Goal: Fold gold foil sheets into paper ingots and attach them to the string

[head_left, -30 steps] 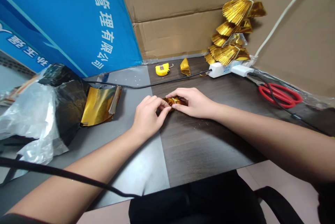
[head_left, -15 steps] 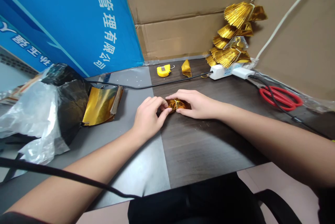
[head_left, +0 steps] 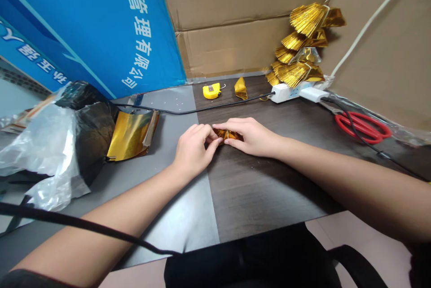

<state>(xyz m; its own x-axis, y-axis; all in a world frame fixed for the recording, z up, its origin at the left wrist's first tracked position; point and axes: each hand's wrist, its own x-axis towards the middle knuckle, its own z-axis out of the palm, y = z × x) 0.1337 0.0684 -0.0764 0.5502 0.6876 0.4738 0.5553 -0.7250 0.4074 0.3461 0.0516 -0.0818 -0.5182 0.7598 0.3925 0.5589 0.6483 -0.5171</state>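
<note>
The left hand (head_left: 195,148) and right hand (head_left: 254,137) pinch a pale-banded, pleated gold-foil bundle (head_left: 231,135); their thumbs (head_left: 235,144) have drawn closer, seemingly firming the grip.

Open tabletop (head_left: 249,202) on the body side of the fingers (head_left: 213,146), obstacles beyond
Just past the fingers, a black cable (head_left: 191,112) crosses, with a tape measure (head_left: 211,92) behind; gold sheets (head_left: 129,135) and a plastic bag (head_left: 43,144) block their left, a power strip (head_left: 283,94) and red-handled scissors (head_left: 382,134) their far right.
</note>
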